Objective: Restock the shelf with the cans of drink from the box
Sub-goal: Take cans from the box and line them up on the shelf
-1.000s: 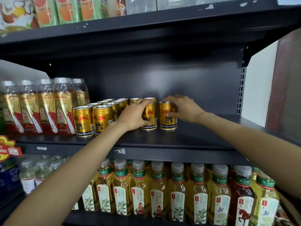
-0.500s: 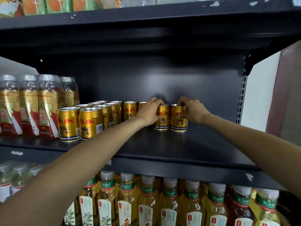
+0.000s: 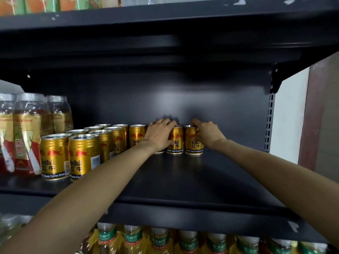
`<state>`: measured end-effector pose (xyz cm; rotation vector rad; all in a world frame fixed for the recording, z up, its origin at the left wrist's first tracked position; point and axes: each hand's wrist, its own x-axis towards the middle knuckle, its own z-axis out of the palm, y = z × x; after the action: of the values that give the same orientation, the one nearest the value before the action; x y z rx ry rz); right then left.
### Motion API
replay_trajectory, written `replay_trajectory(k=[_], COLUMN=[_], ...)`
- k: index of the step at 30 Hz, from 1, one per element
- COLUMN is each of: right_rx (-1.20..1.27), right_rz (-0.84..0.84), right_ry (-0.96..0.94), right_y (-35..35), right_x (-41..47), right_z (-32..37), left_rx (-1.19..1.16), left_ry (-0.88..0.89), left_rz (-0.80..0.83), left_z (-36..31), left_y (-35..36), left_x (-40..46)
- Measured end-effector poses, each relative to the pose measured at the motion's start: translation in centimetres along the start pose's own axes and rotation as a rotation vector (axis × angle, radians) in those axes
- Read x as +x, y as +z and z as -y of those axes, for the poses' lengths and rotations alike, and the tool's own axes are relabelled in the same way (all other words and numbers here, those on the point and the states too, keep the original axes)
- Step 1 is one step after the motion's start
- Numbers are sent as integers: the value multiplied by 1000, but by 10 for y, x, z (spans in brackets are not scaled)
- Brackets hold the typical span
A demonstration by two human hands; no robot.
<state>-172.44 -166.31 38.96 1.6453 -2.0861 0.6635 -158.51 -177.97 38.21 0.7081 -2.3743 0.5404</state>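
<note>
The left hand was wrapped around a shiny gold can, and the right hand held the round gold can beside it, both standing at the back of the smooth dark metal shelf. More gold cans with silver tops stood in rows just to the left, touching each other. Clear plastic bottles with crinkly labels stood at the far left, and yellow bottles with green bands sat on the shelf below.
</note>
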Motion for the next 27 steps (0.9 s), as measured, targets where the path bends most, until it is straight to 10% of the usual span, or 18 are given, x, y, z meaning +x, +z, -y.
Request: replay_trajectory(k=[13,27], right_rx=[81,281], right_rz=[131,-553], right_ry=[8,-245], right_y=[-22,-43], right_x=[-4,-210], right_z=[-2,81], left_rx=[-163,-642], left_ry=[-65,25], left_rz=[126,-459], left_z=[-6,-69], left_y=[-26,-114], left_x=[-8,-187])
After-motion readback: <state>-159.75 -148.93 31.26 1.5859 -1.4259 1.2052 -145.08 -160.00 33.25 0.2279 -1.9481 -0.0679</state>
